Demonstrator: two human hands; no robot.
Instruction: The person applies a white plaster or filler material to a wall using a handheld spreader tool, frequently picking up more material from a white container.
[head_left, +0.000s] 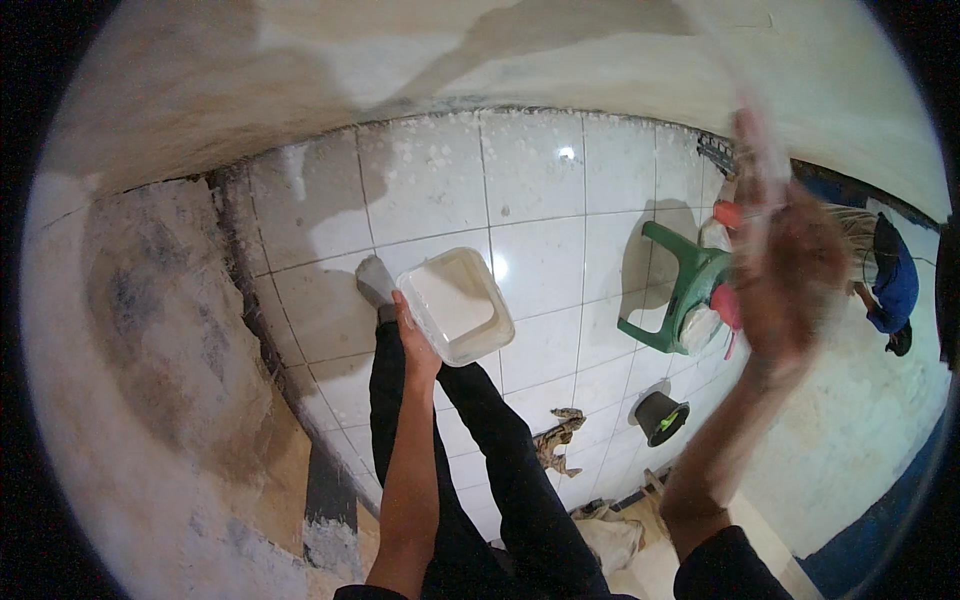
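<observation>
My left hand [418, 345] is closed on the side of a rounded square plastic tub [505, 318], held above the tiled floor. White paint-like liquid [455, 298] lies in the tub, and its inner walls are smeared. Raised at the right near the wall, my right hand [795, 265] is smeared by motion. A long, pale pinkish thing [768, 170] runs along its fingers and up toward the wall; its kind is too blurred to make out. The hand seems closed around it.
A green plastic stool [672, 300] with things on it stands to the right. Nearby are a dark bucket [660, 418] and a crumpled cloth [556, 445]. Another person in blue [893, 275] is at the far right. A rough, patchy wall [170, 310] rises on the left.
</observation>
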